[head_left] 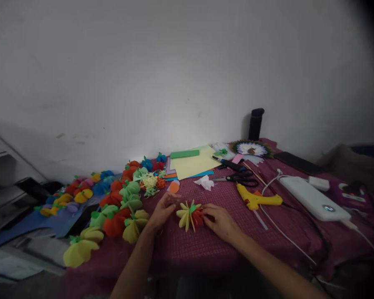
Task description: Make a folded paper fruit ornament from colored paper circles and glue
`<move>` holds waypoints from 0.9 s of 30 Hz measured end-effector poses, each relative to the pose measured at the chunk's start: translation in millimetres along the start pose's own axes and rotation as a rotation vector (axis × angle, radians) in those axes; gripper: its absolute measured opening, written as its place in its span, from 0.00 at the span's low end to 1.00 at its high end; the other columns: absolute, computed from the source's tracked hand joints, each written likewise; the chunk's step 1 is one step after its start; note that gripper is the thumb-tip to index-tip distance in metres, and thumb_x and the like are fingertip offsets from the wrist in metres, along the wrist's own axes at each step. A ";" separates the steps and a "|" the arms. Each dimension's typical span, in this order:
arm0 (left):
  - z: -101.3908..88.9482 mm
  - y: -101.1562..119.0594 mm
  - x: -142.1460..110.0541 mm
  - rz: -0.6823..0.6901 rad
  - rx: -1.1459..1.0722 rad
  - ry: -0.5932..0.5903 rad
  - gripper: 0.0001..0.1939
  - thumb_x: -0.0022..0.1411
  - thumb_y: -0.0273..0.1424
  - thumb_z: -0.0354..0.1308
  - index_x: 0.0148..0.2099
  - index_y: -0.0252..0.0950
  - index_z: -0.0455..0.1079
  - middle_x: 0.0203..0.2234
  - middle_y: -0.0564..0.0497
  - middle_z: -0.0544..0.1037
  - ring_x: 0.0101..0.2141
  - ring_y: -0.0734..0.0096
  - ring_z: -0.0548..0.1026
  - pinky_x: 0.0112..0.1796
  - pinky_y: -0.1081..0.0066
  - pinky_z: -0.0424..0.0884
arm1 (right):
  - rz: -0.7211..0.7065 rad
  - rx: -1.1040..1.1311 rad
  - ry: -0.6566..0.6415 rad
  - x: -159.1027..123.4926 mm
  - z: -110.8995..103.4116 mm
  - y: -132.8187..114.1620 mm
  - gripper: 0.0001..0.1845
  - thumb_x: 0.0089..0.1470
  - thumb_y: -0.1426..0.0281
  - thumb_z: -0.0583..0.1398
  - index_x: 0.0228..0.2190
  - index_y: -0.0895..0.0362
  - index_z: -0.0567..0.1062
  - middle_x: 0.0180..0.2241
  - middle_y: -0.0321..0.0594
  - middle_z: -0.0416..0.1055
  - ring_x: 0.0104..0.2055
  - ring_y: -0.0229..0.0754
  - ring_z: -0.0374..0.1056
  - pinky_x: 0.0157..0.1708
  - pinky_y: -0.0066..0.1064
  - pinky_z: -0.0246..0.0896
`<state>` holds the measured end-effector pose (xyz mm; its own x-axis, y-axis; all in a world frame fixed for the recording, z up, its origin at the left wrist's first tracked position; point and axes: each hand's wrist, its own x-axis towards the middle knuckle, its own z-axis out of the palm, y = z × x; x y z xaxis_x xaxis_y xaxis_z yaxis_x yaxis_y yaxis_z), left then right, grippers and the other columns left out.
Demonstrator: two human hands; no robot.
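Note:
A paper pumpkin (185,216) with pale yellow and red-orange leaves fanned out and a green top rests on the tablecloth in front of me. My right hand (220,221) has its fingers closed on the red side; the fingertips are partly hidden among the leaves. Just left of the pumpkin is my left hand (164,209), apart from it, fingers loosely bent and spread, nothing visible in them. Beyond the hands lie an orange paper circle (174,187) and a crumpled white tissue (205,182).
Several finished paper pumpkins (116,220) crowd the left side. Scissors (242,178), a cutter knife (229,162) and a yellow glue gun (257,198) lie to the right, near a white power bank (311,197) with cables. Paper sheets (195,165) lie near the wall.

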<state>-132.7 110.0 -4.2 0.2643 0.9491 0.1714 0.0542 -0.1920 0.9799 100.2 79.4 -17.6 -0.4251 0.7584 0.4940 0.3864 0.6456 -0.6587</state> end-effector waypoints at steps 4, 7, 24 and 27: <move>-4.7 2.0 -8.4 0.095 0.055 0.082 0.07 0.51 0.27 0.57 0.36 0.36 0.65 0.37 0.50 0.73 0.40 0.68 0.69 0.40 0.71 0.63 | 0.034 -0.036 0.016 -3.4 3.3 6.4 0.11 0.50 0.78 0.55 0.32 0.54 0.76 0.37 0.39 0.72 0.39 0.40 0.69 0.41 0.31 0.63; -4.5 3.2 -12.5 0.134 0.119 0.112 0.07 0.51 0.26 0.56 0.35 0.36 0.67 0.31 0.52 0.72 0.33 0.70 0.69 0.35 0.72 0.63 | 0.041 -0.058 0.020 -4.3 6.2 8.9 0.11 0.51 0.77 0.56 0.34 0.54 0.76 0.38 0.40 0.71 0.40 0.40 0.68 0.42 0.32 0.63; 28.0 33.5 -18.2 0.245 0.490 0.080 0.21 0.49 0.30 0.60 0.48 0.45 0.69 0.48 0.47 0.69 0.51 0.55 0.61 0.53 0.55 0.50 | 0.043 -0.077 -0.031 -5.8 11.7 7.1 0.11 0.51 0.75 0.57 0.36 0.52 0.75 0.40 0.41 0.71 0.42 0.42 0.68 0.43 0.34 0.64; 33.1 30.3 -16.5 0.240 0.497 0.104 0.18 0.49 0.32 0.60 0.46 0.44 0.71 0.46 0.47 0.70 0.50 0.54 0.62 0.52 0.55 0.50 | 0.041 -0.076 -0.034 -6.1 10.9 4.9 0.10 0.52 0.74 0.56 0.35 0.52 0.75 0.38 0.40 0.71 0.41 0.41 0.68 0.41 0.33 0.65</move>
<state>-103.6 80.3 19.3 0.2307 0.8789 0.4174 0.4583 -0.4766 0.7503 95.8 77.0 -30.0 -0.4350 0.7816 0.4470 0.4641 0.6201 -0.6326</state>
